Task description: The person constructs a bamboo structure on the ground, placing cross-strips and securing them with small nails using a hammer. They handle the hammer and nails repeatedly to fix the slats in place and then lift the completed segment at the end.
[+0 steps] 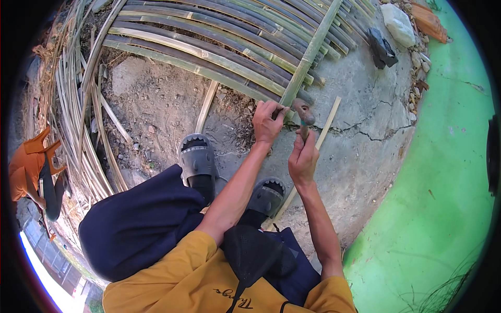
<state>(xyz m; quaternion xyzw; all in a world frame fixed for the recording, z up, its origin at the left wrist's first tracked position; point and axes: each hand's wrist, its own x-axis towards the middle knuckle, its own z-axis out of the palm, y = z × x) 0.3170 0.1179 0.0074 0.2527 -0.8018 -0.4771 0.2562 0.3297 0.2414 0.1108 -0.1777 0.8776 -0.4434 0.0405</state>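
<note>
A panel of long green-brown bamboo slats (209, 49) lies on the ground ahead of me, with a bamboo crosspiece (312, 55) laid over the slats near their right ends. At the crosspiece's near end, my left hand (268, 122) is closed in a pinch; whatever is between its fingertips is too small to make out. My right hand (303, 160) is wrapped round the handle of a hammer (304, 112). The worn metal head is just right of my left fingertips, beside the crosspiece end.
Loose thin bamboo strips (70, 115) are heaped at the left. A narrow strip (329, 122) lies on cracked concrete by my right hand. A black plastic piece (381, 49) and a pale stone (398, 25) sit far right, near a green surface (417, 208). An orange chair-like object (34, 167) stands left.
</note>
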